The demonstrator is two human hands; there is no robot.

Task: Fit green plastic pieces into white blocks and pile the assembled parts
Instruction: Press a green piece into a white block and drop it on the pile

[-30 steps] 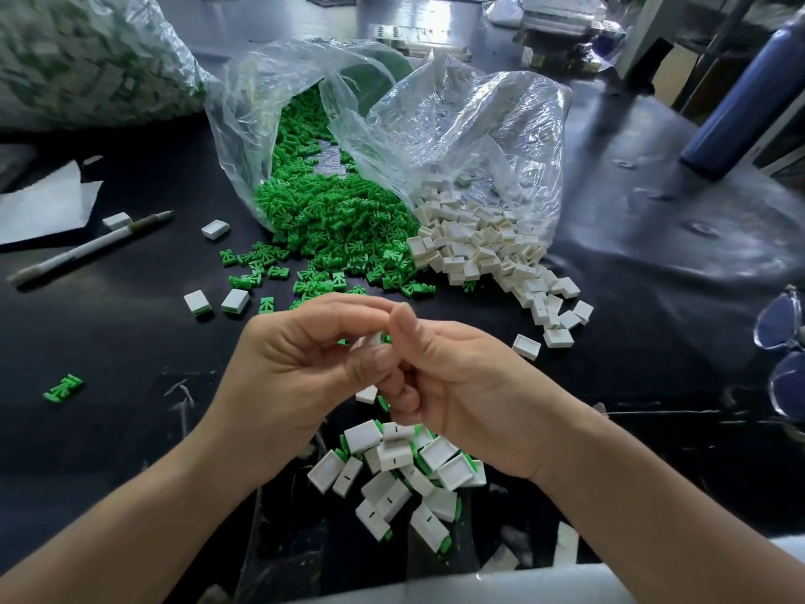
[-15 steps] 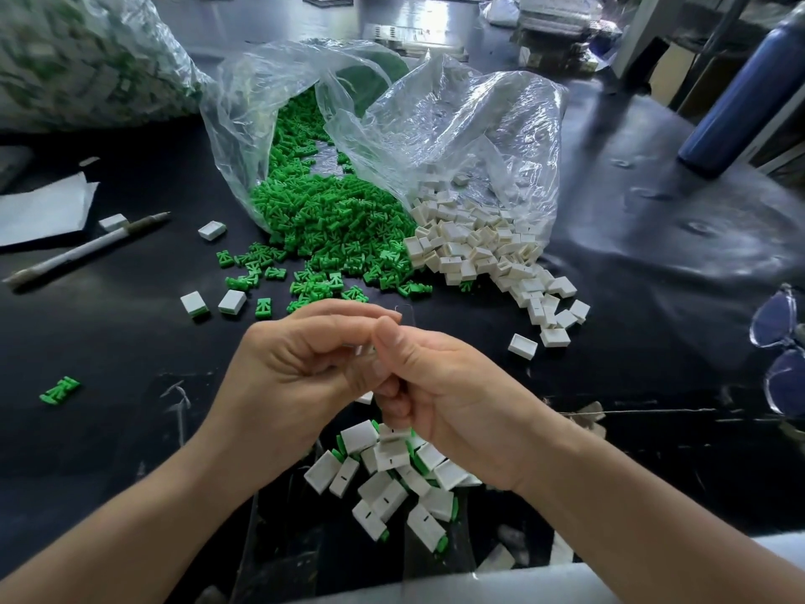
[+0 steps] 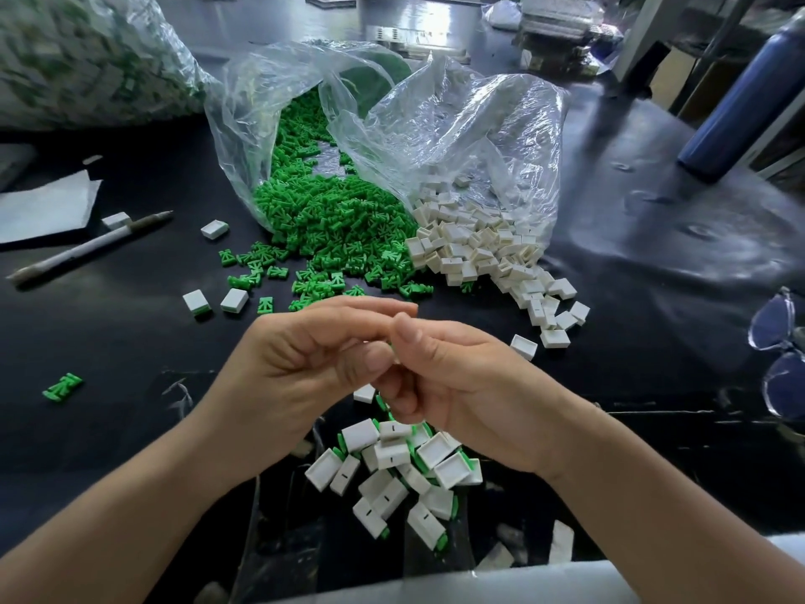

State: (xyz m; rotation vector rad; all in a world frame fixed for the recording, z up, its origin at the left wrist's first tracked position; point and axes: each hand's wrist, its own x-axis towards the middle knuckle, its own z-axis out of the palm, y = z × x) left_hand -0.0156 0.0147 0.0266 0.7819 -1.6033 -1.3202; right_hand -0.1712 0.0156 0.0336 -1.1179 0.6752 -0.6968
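Observation:
My left hand (image 3: 300, 368) and my right hand (image 3: 461, 385) meet fingertip to fingertip above the black table. Together they pinch a small white block with a green piece, almost wholly hidden by my fingers; only a sliver of green shows beside my right thumb. Just below the hands is another white block (image 3: 365, 393); I cannot tell whether it is held. Under my wrists lies a pile of assembled parts (image 3: 392, 468). Behind, green pieces (image 3: 331, 224) and white blocks (image 3: 479, 250) spill from clear plastic bags.
Two loose assembled parts (image 3: 213, 302) and a stray green piece (image 3: 63, 385) lie at left, near a pen (image 3: 87, 248) and paper (image 3: 43, 207). A lone white block (image 3: 522, 346) lies at right. Glasses (image 3: 779, 355) and a blue bottle (image 3: 749, 93) are at far right.
Both hands stay joined in the same spot; my fingers have closed over the part, so the white block seen between them earlier is now covered.

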